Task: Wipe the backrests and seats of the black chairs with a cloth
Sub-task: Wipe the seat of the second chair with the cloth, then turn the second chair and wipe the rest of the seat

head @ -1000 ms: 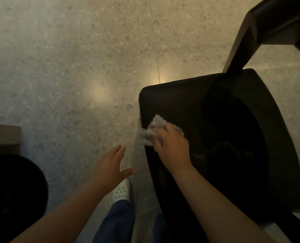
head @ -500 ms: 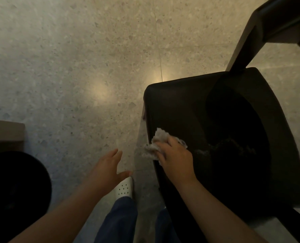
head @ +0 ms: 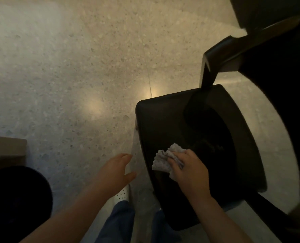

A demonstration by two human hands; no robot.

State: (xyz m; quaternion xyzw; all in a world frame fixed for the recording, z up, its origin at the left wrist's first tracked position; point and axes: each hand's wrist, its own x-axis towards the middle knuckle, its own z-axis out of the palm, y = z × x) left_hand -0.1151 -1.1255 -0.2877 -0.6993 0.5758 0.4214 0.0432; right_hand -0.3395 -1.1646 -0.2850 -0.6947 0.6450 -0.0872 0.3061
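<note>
Seat of black chair (head: 172, 120), padded and rounded at the corners, fills the lower right of the head view, standing on a pale speckled stone floor (head: 66, 76). Dark curved backrest bar (head: 233, 48) rises at upper right, joined to the seat by a black upright.

Right hand (head: 189, 167): fingers curled down over a crumpled pale grey cloth (head: 165, 159), pressing it flat on the seat surface near the left front edge. Cloth bunches out ahead of the knuckles and to the left; part of it is hidden under the palm. Bare forearm runs back to the lower right.

Left hand (head: 114, 171): empty, fingers spread loosely and thumb out, hovering above the floor just beside the seat's left edge. Not touching chair or cloth, as far as can be told.

Below the left hand: toe of a white perforated shoe (head: 122, 194) on the floor, with blue trouser legs (head: 117, 223) at bottom centre.

Lower left corner: a round dark object (head: 17, 199), too shadowed to identify, with a brown flat-edged block (head: 5, 148) just above it.

Two warm light reflections (head: 94, 106) glare on the floor left of the chair. Lighting dim overall; seat centre is nearly black and its detail is lost.
</note>
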